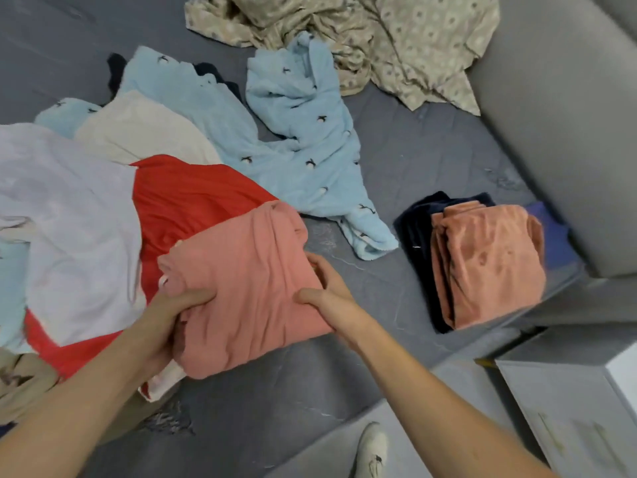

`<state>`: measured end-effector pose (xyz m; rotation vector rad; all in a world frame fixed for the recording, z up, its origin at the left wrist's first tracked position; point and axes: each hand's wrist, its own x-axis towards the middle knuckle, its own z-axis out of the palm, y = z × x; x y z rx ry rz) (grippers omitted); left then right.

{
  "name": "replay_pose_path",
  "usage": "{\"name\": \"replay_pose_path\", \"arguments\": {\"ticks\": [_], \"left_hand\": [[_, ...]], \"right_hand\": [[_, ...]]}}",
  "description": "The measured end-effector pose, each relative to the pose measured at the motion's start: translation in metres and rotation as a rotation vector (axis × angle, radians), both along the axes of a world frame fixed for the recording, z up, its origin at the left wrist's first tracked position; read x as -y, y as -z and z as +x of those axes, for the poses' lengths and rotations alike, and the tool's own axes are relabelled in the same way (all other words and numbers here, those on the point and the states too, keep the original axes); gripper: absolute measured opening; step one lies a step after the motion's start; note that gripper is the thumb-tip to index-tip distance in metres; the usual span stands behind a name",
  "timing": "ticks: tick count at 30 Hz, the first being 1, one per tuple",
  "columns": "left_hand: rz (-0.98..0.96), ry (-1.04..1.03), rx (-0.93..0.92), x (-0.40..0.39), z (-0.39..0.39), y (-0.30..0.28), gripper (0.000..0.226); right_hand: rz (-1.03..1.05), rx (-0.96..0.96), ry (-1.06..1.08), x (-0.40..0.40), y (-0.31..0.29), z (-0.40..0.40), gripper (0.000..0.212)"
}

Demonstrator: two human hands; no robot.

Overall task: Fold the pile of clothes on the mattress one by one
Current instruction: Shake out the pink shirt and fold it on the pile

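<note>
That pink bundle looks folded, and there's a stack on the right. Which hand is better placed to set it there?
Probably the right hand: it grips the pink folded garment's edge nearest the folded stack. The left hand holds the far side, by the unfolded pile.

A home bedroom: grey mattress (413,160) strewn with clothes (193,139).

My two bare forearms with no sleeves in view, left hand (162,315) and right hand (331,291) without rings or watch, white shoe (370,450) at bottom centre
</note>
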<state>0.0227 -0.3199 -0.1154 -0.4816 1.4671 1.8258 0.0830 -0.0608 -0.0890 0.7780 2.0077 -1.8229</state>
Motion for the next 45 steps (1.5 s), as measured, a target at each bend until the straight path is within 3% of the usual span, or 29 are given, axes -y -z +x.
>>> {"name": "replay_pose_path", "arguments": {"ticks": [9, 14, 17, 19, 22, 25, 30, 35, 39, 42, 45], "left_hand": [[-0.039, 0.060, -0.025, -0.214, 0.078, 0.078, 0.072], [-0.203, -0.154, -0.007, -0.275, 0.113, 0.111, 0.070], [-0.283, -0.229, -0.045, -0.287, 0.115, 0.112, 0.076], [-0.327, -0.235, -0.099, -0.291, 0.116, 0.112, 0.068], [-0.384, -0.228, -0.186, -0.290, 0.115, 0.112, 0.057], [-0.405, -0.183, -0.265, -0.285, 0.112, 0.112, 0.056], [-0.428, -0.110, -0.373, -0.277, 0.102, 0.116, 0.038], [-0.551, -0.102, -0.430, -0.273, 0.094, 0.120, 0.028], [-0.967, -0.117, -0.652, -0.285, 0.091, 0.103, 0.068], [-1.057, 0.216, -1.013, -0.307, 0.097, 0.093, 0.069], [-1.137, 0.584, -0.983, -0.308, 0.104, 0.118, 0.065]], "right_hand": [[0.204, 0.010, 0.051, -0.198, 0.068, 0.096, 0.081], [0.313, 0.031, -0.062, -0.240, 0.115, 0.111, 0.080], [0.352, 0.047, -0.108, -0.243, 0.125, 0.112, 0.076], [0.437, 0.039, -0.185, -0.235, 0.125, 0.117, 0.077], [0.737, -0.008, -0.257, -0.216, 0.117, 0.120, 0.088], [0.988, -0.130, -0.364, -0.201, 0.108, 0.109, 0.084], [1.119, -0.433, -0.729, -0.186, 0.122, 0.068, 0.066], [1.128, -0.321, -0.723, -0.221, 0.152, 0.058, 0.070], [1.169, -0.367, -0.669, -0.211, 0.155, 0.053, 0.075], [1.163, -0.444, -0.667, -0.207, 0.158, 0.046, 0.070], [1.195, -0.434, -0.677, -0.217, 0.168, 0.043, 0.071]]}}
